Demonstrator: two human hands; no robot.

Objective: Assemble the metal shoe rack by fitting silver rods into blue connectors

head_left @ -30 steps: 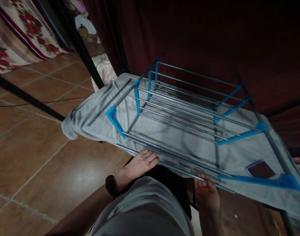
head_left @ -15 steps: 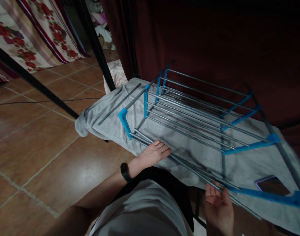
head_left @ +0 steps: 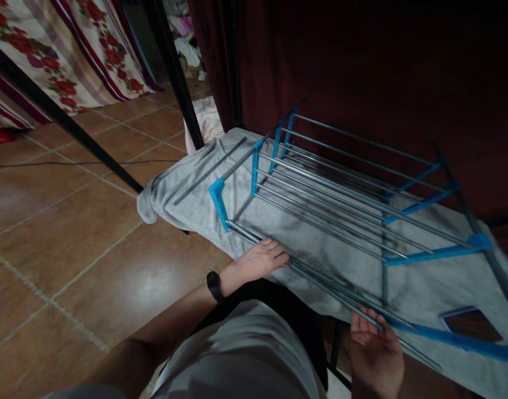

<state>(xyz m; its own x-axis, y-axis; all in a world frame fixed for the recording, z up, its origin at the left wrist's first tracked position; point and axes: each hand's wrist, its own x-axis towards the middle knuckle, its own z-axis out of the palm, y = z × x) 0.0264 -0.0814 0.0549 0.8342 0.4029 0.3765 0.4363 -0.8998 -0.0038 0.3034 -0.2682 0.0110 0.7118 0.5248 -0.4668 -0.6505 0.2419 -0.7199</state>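
Note:
A rack of grey metal rods (head_left: 337, 188) and blue plastic connectors (head_left: 218, 200) lies on a grey cloth (head_left: 183, 188) spread over a table. My left hand (head_left: 260, 259), a dark band on its wrist, rests with fingers together on the near rods close to the blue corner piece. Lower right, my right hand (head_left: 372, 346) is cupped under the near rods, fingers curled round one rod (head_left: 333, 288) near a blue side bar (head_left: 453, 339).
A phone (head_left: 470, 324) lies on the cloth at the right. A loose grey rod (head_left: 208, 172) lies on the cloth's left part. Dark red curtain behind, black frame poles and a floral fabric at the left, brown tiled floor below.
The view has shifted, so the rack sits further right and lower. My left hand moved up onto the near rods; my right hand dropped lower and curled under a rod.

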